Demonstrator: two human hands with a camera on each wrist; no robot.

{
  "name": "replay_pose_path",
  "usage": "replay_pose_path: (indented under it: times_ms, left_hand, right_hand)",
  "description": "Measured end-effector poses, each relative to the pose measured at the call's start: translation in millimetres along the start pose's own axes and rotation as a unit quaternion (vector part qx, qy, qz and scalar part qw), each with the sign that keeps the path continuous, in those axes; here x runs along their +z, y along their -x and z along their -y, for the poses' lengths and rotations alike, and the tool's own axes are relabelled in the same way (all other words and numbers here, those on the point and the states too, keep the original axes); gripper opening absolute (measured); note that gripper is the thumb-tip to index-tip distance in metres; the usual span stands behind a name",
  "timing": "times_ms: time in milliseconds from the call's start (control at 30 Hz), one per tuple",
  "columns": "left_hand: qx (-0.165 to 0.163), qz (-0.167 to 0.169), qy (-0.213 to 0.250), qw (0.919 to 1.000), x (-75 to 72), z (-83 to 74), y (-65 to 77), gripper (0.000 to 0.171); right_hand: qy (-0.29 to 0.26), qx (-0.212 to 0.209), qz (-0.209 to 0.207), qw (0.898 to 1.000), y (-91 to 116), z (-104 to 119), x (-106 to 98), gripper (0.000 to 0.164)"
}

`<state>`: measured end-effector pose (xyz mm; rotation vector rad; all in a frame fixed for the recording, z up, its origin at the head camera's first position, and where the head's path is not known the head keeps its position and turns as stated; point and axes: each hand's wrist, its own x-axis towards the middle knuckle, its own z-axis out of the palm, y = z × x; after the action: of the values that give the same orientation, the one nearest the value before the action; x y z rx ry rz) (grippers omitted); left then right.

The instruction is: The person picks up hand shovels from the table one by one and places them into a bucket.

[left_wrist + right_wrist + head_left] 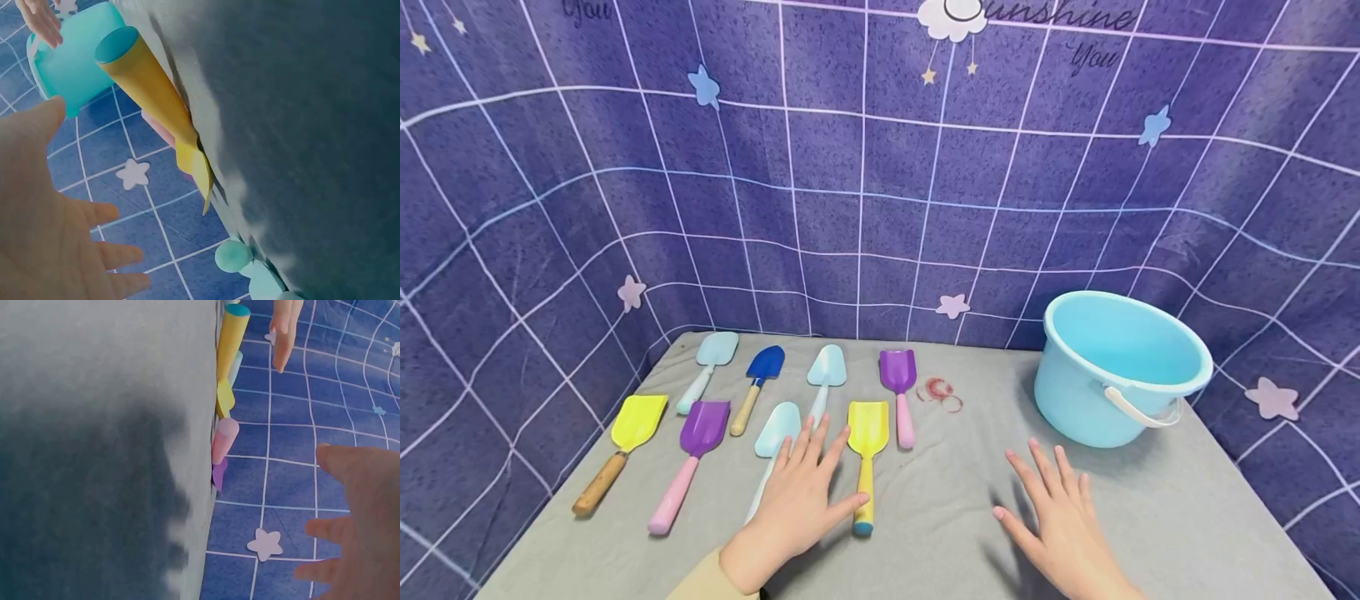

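My left hand (801, 500), fingers spread, is over a light-blue toy shovel (778, 429) and partly hides its handle. Just right of that hand lies a yellow shovel (868, 429) with a yellow handle and teal end, which the left wrist view shows close by as a yellow handle (150, 87). My right hand (1063, 525) has its fingers spread above the grey cloth, holding nothing. Beyond it stands a light-blue bucket (1075, 392) with a white handle. A purple shovel (898, 371) with a pink handle lies between the hands, farther back.
More shovels lie on the left: a yellow one (638, 422) with a wooden handle, a purple one (703, 427), a dark blue one (765, 363) and light-blue ones (717, 348). Red marks (938, 388) stain the grey cloth (940, 517). A purple gridded curtain (895, 217) encloses the table.
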<state>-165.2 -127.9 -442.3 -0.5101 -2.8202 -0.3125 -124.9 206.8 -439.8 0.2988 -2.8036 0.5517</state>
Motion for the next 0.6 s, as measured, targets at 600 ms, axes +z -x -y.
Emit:
replay_pose_path:
  times_ms: [600]
  left_hand:
    - [0.060, 0.028, 0.060, 0.9960, -52.7, -49.7, -66.4, 0.082]
  right_hand:
    - [-0.028, -0.118, -0.085, 0.989, -58.7, 0.0, -69.4, 0.052]
